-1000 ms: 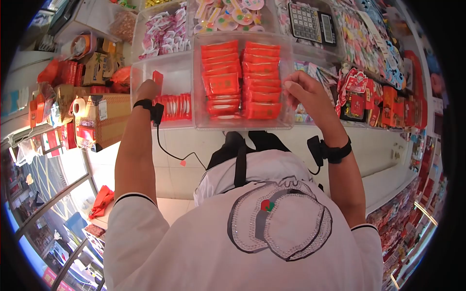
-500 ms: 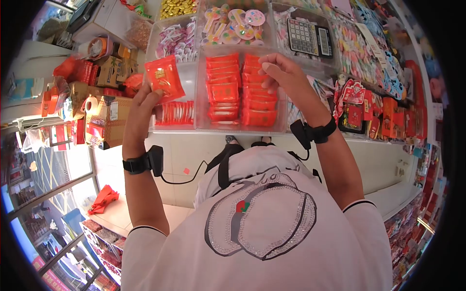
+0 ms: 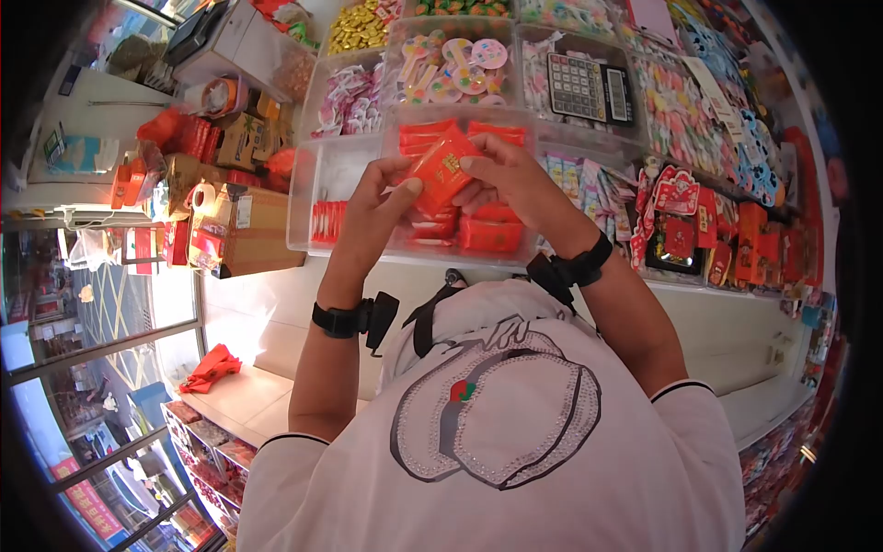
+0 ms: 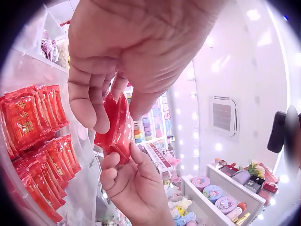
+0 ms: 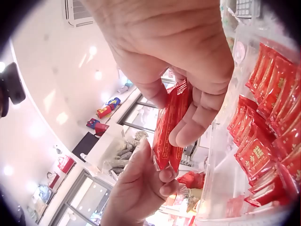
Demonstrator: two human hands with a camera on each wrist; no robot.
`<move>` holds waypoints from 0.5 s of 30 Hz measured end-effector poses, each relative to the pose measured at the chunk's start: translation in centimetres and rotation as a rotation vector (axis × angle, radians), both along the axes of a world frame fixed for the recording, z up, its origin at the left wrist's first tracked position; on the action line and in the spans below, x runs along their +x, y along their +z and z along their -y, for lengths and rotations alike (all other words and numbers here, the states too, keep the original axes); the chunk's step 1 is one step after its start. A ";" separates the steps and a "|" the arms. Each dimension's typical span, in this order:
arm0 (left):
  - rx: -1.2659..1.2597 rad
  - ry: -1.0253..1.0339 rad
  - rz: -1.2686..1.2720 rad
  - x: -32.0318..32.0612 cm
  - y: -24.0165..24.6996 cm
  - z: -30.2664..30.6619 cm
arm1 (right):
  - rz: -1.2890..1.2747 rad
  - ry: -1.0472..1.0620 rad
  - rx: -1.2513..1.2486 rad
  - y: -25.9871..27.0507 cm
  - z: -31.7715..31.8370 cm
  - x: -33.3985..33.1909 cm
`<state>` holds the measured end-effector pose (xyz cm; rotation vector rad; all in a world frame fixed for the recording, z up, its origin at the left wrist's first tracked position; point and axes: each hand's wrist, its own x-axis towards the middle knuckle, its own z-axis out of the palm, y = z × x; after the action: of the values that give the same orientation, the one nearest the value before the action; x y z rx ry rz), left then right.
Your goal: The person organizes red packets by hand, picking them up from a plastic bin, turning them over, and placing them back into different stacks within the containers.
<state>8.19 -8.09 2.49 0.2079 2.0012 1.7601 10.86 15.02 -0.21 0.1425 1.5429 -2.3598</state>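
Both hands pinch one red packet (image 3: 443,172) with gold lettering, held up over the clear bin of packets. My left hand (image 3: 375,207) has its thumb and fingers on the packet's left end. On the other end, the thumb and fingers of my right hand (image 3: 515,184) grip it. Below them, two rows of similar red packets (image 3: 492,230) lie in the bin, partly hidden by the hands. The wrist views show the held packet (image 4: 117,127) from its side, its wrapper shiny. More red packets (image 3: 326,221) stand in a row in the compartment at left.
Behind the packets are bins of pink-and-white wrapped sweets (image 3: 349,101), round lollipop-like items (image 3: 460,69) and gold-wrapped pieces (image 3: 361,25). A calculator (image 3: 589,87) lies on the bins to the right. Cardboard boxes (image 3: 262,230) stand at the left. Red hanging decorations (image 3: 679,198) are at the right.
My left hand lifted a red packet out of the left compartment and carried it right, over the middle bin. My right hand moved left and took hold of its other end.
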 end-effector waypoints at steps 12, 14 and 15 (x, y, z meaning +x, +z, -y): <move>-0.018 -0.019 -0.114 0.8 -0.6 -3.5 | -0.077 -0.043 0.026 -0.7 -2.7 1.2; -0.070 0.001 -0.145 0.8 -1.0 -3.8 | -0.088 -0.065 0.038 -0.7 -2.6 1.4; -0.095 0.011 -0.159 0.8 -1.3 -3.9 | -0.093 -0.077 0.044 -0.7 -2.6 1.4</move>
<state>8.99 -4.16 1.21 0.3150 2.1963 1.6973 12.30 17.60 -0.92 0.1053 1.6614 -2.4237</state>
